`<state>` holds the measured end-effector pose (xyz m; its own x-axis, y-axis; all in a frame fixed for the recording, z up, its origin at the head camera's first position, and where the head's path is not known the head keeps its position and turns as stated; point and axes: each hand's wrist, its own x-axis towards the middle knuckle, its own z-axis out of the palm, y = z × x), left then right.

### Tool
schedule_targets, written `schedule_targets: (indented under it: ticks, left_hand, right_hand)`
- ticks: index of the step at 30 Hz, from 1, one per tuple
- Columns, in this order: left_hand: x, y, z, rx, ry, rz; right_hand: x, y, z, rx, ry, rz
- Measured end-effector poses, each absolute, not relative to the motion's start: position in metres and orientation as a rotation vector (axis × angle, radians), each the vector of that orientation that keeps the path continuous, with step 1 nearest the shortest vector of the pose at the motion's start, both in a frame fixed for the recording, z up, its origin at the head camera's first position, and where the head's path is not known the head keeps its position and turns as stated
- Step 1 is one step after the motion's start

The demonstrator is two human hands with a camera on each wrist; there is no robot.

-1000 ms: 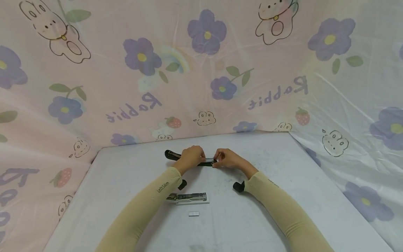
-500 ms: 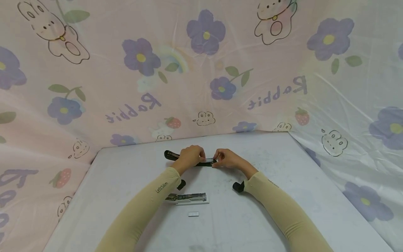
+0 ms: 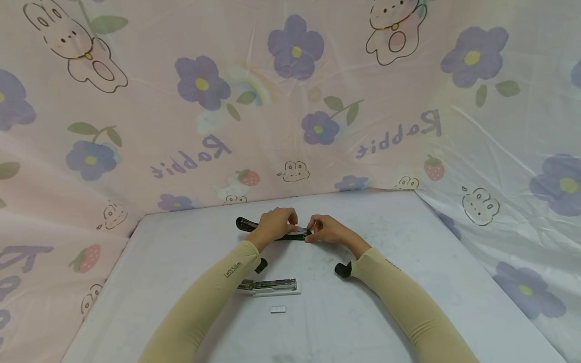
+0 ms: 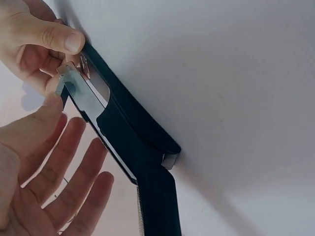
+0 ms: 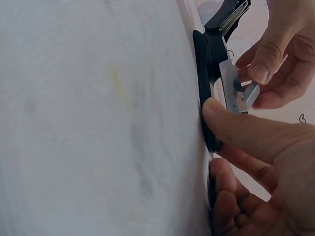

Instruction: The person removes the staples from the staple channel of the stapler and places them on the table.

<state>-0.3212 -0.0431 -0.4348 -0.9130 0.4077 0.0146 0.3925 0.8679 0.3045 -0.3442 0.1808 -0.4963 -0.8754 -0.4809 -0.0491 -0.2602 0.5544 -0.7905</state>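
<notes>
A black stapler (image 3: 246, 225) lies opened out near the back of the table, its metal magazine (image 4: 84, 93) exposed. My left hand (image 3: 274, 226) pinches a small grey strip of staples (image 5: 252, 94) between thumb and fingertips, tilted over the front end of the magazine. Its other fingers spread loosely beside the stapler in the left wrist view. With the thumb on the edge of the base and fingers beneath, my right hand (image 3: 328, 228) grips the stapler's front end. Part of the stapler's middle is hidden behind my left hand in the head view.
Closer to me, a second opened stapler with a white base (image 3: 277, 291) lies partly behind my left sleeve (image 3: 204, 292). Another strip of staples (image 3: 278, 309) lies in front of it. A printed cloth (image 3: 290, 101) rises behind the white table (image 3: 363, 312).
My left fingers have lifted and shifted slightly over the magazine, and the strip of staples has changed its tilt. My right hand keeps its grip on the stapler's front end.
</notes>
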Motion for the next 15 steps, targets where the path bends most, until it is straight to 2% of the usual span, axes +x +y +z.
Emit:
schedule_targets:
  ticks: [15]
  left_hand:
    - [-0.321,-0.0414,-0.433,0.767,2.934,0.42]
  right_hand:
    - [-0.34,0.1796,-0.4909,-0.643,2.548,-1.2]
